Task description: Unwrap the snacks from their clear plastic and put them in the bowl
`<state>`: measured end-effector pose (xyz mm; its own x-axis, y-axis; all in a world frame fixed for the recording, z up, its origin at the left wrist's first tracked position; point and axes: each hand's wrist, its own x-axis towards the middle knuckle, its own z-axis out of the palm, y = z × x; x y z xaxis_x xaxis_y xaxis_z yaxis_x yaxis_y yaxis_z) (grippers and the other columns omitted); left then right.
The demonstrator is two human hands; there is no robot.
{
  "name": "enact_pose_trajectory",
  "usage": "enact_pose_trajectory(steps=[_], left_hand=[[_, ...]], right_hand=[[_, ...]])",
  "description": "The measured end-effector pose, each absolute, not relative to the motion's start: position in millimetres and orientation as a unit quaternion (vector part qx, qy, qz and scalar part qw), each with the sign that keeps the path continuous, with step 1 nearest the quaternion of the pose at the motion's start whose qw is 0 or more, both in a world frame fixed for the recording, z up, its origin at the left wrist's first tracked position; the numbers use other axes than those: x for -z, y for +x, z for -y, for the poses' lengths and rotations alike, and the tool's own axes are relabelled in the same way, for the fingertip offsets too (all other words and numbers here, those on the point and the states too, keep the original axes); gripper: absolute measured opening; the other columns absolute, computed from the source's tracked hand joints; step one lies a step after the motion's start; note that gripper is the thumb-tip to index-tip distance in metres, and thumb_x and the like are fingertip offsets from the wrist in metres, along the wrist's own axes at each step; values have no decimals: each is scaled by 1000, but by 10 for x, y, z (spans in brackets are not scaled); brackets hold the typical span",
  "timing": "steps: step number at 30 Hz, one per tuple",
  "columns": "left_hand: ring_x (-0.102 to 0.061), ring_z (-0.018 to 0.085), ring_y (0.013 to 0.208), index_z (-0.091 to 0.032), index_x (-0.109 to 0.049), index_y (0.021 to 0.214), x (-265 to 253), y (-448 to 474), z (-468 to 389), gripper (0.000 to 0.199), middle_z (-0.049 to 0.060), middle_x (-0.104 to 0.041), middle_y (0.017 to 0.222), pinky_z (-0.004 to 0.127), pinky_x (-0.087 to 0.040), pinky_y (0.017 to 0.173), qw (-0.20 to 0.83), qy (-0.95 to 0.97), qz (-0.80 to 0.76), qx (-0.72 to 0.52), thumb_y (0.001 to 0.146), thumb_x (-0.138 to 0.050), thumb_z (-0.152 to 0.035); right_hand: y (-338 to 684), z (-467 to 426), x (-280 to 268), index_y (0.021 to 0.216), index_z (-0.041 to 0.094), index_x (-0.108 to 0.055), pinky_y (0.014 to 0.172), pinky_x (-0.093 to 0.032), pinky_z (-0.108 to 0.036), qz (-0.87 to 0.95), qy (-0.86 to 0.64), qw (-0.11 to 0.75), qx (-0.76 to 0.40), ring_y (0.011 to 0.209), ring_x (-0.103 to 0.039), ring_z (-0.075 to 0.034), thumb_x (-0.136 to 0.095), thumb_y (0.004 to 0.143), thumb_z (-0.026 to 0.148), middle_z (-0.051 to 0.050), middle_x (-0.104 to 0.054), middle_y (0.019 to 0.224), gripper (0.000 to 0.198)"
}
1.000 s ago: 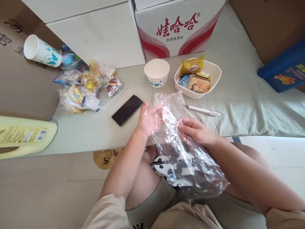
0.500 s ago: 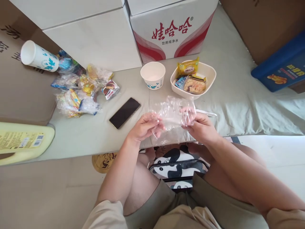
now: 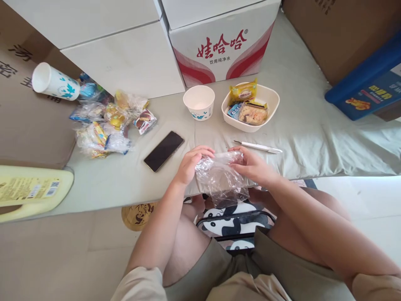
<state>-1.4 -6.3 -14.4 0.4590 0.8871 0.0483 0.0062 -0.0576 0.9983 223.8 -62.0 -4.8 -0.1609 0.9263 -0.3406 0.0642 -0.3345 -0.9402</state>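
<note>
A crumpled clear plastic bag (image 3: 221,173) is stretched between my two hands over the front edge of the cloth-covered surface. My left hand (image 3: 191,164) grips its left side with curled fingers. On the opposite side my right hand (image 3: 250,165) pinches the bag's upper right part. The lower end of the bag hangs towards my knees. Just beyond my right hand lies a slim white pen-like tool (image 3: 258,146) with a thin dark tip. A black phone (image 3: 164,151) lies left of my left hand.
Behind the bag stand a white paper bowl (image 3: 199,102) and a cream tray (image 3: 273,102) holding several wrapped snacks. More wrapped snacks (image 3: 108,121) are heaped at left near a paper cup (image 3: 54,81). Boxes (image 3: 224,52) line the back; a yellow jug (image 3: 34,190) sits at far left.
My hands have gathered the bag, which now hangs lower over the edge. The white pen-like tool, partly covered before, is now in full view. The whole view has shifted slightly.
</note>
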Motion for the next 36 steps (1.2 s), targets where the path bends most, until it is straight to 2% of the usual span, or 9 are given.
enact_pose_trajectory(steps=[6,9,13,17,20,24,28,32,36], left_hand=[[-69,18,83,-20,-62,108,59,91,58,49,5,-73,95,28,-54,72,735,461,-409,-282,67,-84,-37],[-64,11,66,-15,-64,93,31,105,62,40,2,-69,78,23,-50,62,718,461,-429,-296,65,-86,-34],[-68,13,75,-20,-62,110,16,111,69,57,0,-72,89,25,-55,69,736,401,-410,-361,61,-87,-32],[-61,12,53,-20,-59,119,40,109,77,50,-3,-66,65,22,-47,49,745,443,-444,-227,75,-76,-37],[-56,12,46,-22,-59,116,27,78,83,46,-5,-60,57,20,-40,42,753,427,-430,-257,75,-74,-38],[-59,14,49,-18,-65,87,-63,2,61,35,0,-64,62,25,-45,47,792,389,-364,-297,62,-75,-41],[-62,19,63,-13,-66,66,-67,-7,23,47,10,-67,72,30,-49,56,798,423,-347,-253,70,-59,-58],[-56,12,68,-16,-66,89,95,91,-28,29,1,-64,82,23,-46,64,693,539,-409,-251,68,-75,-35],[-59,18,96,-21,-61,101,194,196,-72,33,6,-62,108,30,-49,83,498,604,-494,-380,70,-70,-17]], right_hand=[[2202,598,65,115,26,-53,69,-49,-30,446,-510,495,-544,73,-59,-15,-74,72,33,2,-65,86,49],[2206,564,52,104,25,-58,70,-51,-31,432,-506,479,-573,73,-61,-15,-77,71,36,0,-67,85,39],[2203,568,34,77,23,-56,64,-52,-30,469,-515,409,-590,62,-59,-14,-69,80,44,1,-62,67,25],[2179,604,51,87,26,-52,48,-45,-27,434,-510,410,-620,48,-54,-13,-70,80,48,6,-56,57,29],[2195,614,44,91,27,-54,44,-41,-27,385,-484,458,-639,44,-49,-12,-71,77,47,8,-52,56,30],[2282,608,-14,74,24,-59,52,-46,-33,375,-411,484,-675,53,-54,-16,-59,76,62,0,-57,63,38],[2318,600,4,65,22,-56,56,-42,-30,446,-484,452,-602,58,-50,-15,-60,78,67,-1,-55,63,48],[2271,581,82,94,22,-57,55,-37,-25,451,-554,414,-564,58,-46,-11,-81,66,44,6,-54,68,43],[2218,594,96,111,24,-55,57,-38,-26,460,-571,445,-515,58,-46,-12,-77,73,42,7,-53,69,47]])
